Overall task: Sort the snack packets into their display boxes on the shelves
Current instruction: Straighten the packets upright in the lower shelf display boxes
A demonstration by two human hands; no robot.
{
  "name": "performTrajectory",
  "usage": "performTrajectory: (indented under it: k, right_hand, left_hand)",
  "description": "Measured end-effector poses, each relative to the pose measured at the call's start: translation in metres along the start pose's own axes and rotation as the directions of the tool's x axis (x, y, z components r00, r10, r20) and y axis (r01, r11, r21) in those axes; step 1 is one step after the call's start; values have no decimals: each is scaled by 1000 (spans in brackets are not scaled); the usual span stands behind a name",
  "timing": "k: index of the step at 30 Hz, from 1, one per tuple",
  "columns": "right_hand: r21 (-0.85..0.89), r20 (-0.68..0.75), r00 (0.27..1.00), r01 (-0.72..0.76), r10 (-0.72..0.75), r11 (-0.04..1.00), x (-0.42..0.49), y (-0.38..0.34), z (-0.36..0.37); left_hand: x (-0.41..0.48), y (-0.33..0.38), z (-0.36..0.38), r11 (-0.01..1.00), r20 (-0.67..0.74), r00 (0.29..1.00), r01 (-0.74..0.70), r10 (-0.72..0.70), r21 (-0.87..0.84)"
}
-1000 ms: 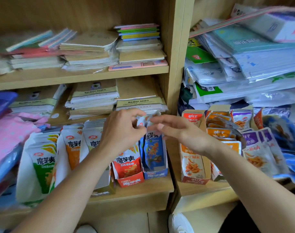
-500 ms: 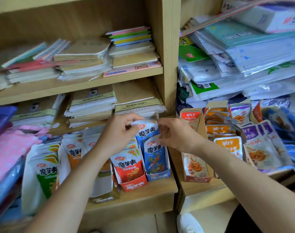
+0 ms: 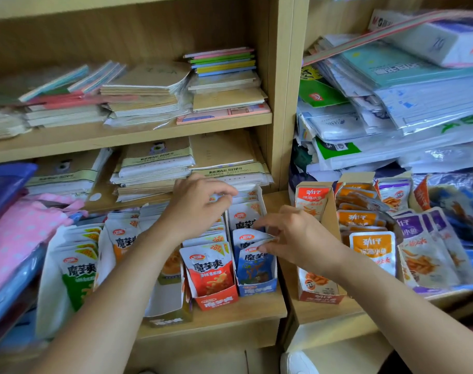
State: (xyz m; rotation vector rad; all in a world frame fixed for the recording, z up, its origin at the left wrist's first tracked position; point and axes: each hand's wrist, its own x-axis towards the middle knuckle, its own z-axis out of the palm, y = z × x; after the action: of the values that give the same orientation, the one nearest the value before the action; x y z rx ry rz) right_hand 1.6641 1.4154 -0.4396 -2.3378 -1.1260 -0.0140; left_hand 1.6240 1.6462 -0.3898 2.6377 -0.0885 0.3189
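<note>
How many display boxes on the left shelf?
4: a white box of green packets far left, an olive-fronted box beside it, then the red box and blue box. An arm covers part of the row; another may hide.

Two hands: left hand [image 3: 194, 209], right hand [image 3: 297, 240]. One red display box [image 3: 216, 300], one blue display box [image 3: 256, 289] at six o'clock; one orange display box [image 3: 320, 295] at five.
</note>
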Motion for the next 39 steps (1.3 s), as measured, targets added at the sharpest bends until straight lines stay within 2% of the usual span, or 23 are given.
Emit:
performTrajectory:
  k: [2,4,8,15,21,24,26,29,33,36,37,39]
  right_hand:
    - [-59,-40,998,51,-53,997,-5,-2,2]
    - [-122,-23,991,129,-133,984,-9,-3,5]
    - [-131,15,985,174,-174,976,-19,-3,12]
    - [-13,75,976,206,-205,978,-33,-1,13]
    - [40,-36,983,184,-182,982,-31,-1,11]
    - [135,-148,984,116,-95,984,-32,-2,-4]
    - [246,-232,972,33,26,969,-35,2,-22]
    - [523,-388,892,7,231,853,-36,11,-49]
    - [640,-593,696,104,404,761,-28,24,-62]
    - [599,-685,598,137,416,789,-18,29,-59]
    - [575,-706,586,146,397,805,-16,26,-57]
    - [532,-724,609,193,324,824,-11,14,-51]
  left_hand:
    - [5,-1,7,968,59,998,-8,-7,250]
    - [9,3,15,940,149,988,-23,-29,339]
    - [21,6,22,936,227,973,-33,-50,349]
    - [26,9,25,928,217,974,-28,-58,372]
    - [24,11,23,940,228,973,-48,-32,339]
    - [20,11,19,949,252,968,-72,-8,306]
    - [15,9,18,953,202,979,-78,18,291]
    - [7,7,19,951,71,991,-125,109,284]
    - [-6,13,11,939,-13,971,-229,240,255]
    - [-21,21,7,935,0,953,-298,304,191]
    - [-27,23,7,929,11,944,-325,329,178]
    - [-40,26,9,924,31,933,-359,358,134]
